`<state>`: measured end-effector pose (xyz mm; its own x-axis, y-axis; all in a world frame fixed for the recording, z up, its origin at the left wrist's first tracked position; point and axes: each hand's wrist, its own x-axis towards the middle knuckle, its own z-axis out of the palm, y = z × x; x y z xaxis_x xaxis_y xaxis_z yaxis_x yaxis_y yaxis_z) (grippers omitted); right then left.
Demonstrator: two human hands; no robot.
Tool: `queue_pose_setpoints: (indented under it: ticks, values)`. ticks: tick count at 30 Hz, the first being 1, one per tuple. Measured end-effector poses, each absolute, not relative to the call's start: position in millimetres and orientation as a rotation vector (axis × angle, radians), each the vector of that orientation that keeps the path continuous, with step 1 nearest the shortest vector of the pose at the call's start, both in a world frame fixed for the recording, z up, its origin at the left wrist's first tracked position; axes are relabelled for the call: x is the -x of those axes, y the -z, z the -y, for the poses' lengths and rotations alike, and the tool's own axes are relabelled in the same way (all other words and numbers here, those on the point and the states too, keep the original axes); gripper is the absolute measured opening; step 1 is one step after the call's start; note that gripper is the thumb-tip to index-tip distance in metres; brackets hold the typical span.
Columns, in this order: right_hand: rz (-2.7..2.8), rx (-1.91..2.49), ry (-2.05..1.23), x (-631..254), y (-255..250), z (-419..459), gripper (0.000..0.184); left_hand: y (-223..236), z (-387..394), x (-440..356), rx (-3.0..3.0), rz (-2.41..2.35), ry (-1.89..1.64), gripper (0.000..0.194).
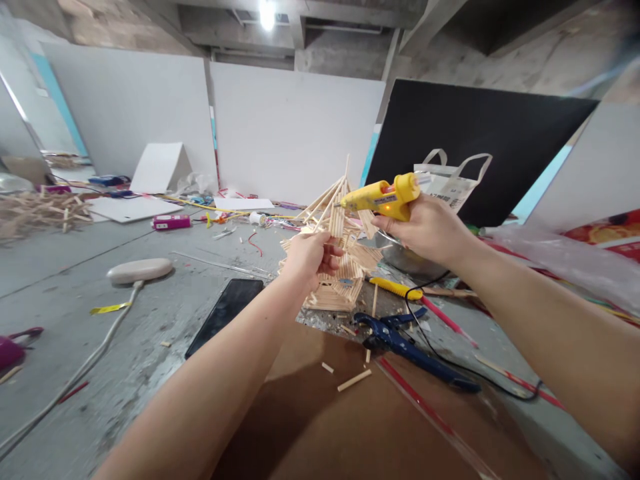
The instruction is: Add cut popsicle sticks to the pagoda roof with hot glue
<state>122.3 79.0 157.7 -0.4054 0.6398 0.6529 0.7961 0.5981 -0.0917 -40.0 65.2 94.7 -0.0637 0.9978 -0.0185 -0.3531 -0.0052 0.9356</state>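
Observation:
My right hand (pixel 425 230) grips a yellow hot glue gun (pixel 385 198), its nozzle pointing left. That nozzle reaches the upper part of a small panel of wooden sticks (pixel 337 221), which my left hand (pixel 315 259) pinches at its lower end. Whether the tip touches the wood I cannot tell. Behind and below stands a model built of wooden sticks (pixel 333 297), with a pointed frame of sticks (pixel 320 203) at its top. My left hand hides part of the model. A black cord trails from the glue gun side down to the floor.
Right of the model lie blue-handled cutters (pixel 415 350) and a yellow utility knife (pixel 395 288). A metal bowl (pixel 407 257) is behind them. To the left are a black phone (pixel 225 313) and a white power strip (pixel 140 270). Brown cardboard (pixel 300 413) with stick offcuts covers the near floor.

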Motion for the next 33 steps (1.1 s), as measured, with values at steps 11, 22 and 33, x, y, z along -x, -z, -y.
queue_pose_setpoints:
  ticks: [11, 22, 33]
  values:
    - [2.144, 1.111, 0.314, -120.7, -156.4, -82.4, 0.037, -94.5, -65.5, 39.8, -0.898, -0.987, -1.404, 0.011]
    - [2.061, 1.271, 0.129, -137.9, -151.8, -65.4, 0.029, -95.2, -62.8, 47.1, -0.956, -1.018, -1.159, 0.012]
    - [1.617, 1.728, -0.162, -230.2, -78.4, -55.2, 0.032, -102.0, -29.5, 31.9, -1.734, -0.9, -0.56, 0.017]
